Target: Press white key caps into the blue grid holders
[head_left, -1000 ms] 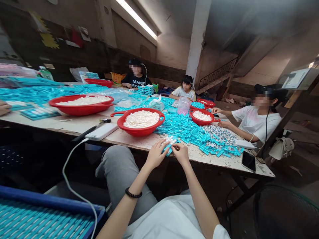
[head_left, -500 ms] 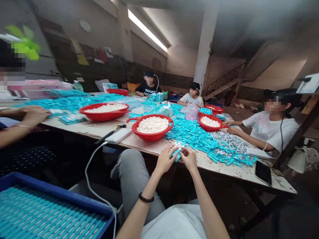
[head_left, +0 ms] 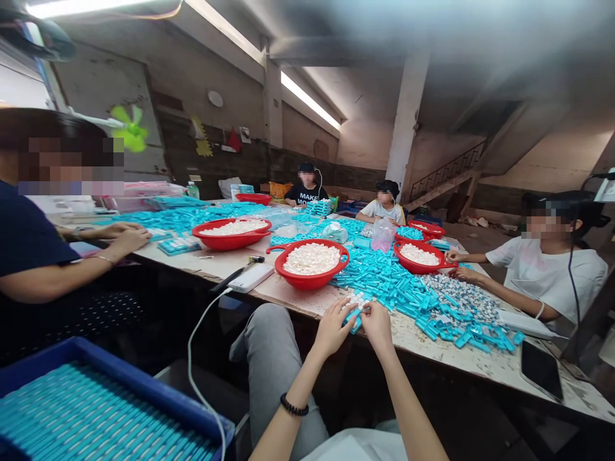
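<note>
At the table's near edge, my left hand [head_left: 335,325] rests its fingers along the left side of a light-blue plastic strip [head_left: 356,324] and holds it. Several small white pieces [head_left: 359,298] sit in rows at the strip's upper part. My right hand [head_left: 378,325] is at the strip's right end, thumb and fingertips pinched together; whatever is between them is too small to make out. Just beyond my hands is a red basin [head_left: 305,283] heaped with white pieces [head_left: 311,258]. A large pile of loose light-blue plastic pieces [head_left: 384,278] spreads out to the right.
A power bank [head_left: 250,278] with a white cable lies left of the basin. A phone [head_left: 541,370] lies at the right edge. A blue crate [head_left: 144,390] of blue strips stands lower left. Co-workers sit around the table, one person's hands [head_left: 127,238] on the left.
The view has turned, so the scene sits lower and further right. My right hand's fingers have drawn closer together at the strip. My left hand stays on it.
</note>
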A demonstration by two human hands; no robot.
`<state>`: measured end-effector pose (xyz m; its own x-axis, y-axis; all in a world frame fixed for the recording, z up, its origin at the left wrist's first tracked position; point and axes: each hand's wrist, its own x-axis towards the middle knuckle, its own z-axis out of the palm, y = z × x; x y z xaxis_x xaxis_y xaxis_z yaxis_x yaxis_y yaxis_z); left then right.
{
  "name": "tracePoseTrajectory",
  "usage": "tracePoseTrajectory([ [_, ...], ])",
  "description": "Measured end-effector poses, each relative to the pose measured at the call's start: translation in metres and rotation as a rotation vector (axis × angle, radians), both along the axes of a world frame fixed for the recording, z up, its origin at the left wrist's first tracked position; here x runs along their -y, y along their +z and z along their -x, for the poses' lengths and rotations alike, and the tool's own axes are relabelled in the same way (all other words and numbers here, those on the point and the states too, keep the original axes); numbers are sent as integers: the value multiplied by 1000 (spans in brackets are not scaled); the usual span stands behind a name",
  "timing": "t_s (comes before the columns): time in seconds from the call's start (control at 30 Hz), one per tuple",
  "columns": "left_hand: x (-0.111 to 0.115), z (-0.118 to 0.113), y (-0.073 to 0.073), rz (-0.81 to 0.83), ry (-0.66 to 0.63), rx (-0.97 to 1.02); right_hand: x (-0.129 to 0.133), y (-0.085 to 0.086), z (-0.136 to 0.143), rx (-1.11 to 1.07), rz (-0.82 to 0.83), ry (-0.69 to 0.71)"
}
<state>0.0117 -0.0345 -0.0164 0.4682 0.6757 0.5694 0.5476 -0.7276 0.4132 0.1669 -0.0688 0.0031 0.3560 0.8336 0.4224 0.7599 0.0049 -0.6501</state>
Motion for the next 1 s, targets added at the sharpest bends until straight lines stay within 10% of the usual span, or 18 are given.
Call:
tracePoseTrajectory([
  [0.33, 2, 0, 1, 8, 6, 6, 12, -3, -9, -79, -148, 110],
  [0.73, -1, 7, 14, 54, -156, -135, 97, -38, -174, 118, -85, -274],
  [1.0, -18, 7, 37, 200, -360, -298, 101, -42, -167, 223, -49, -287],
])
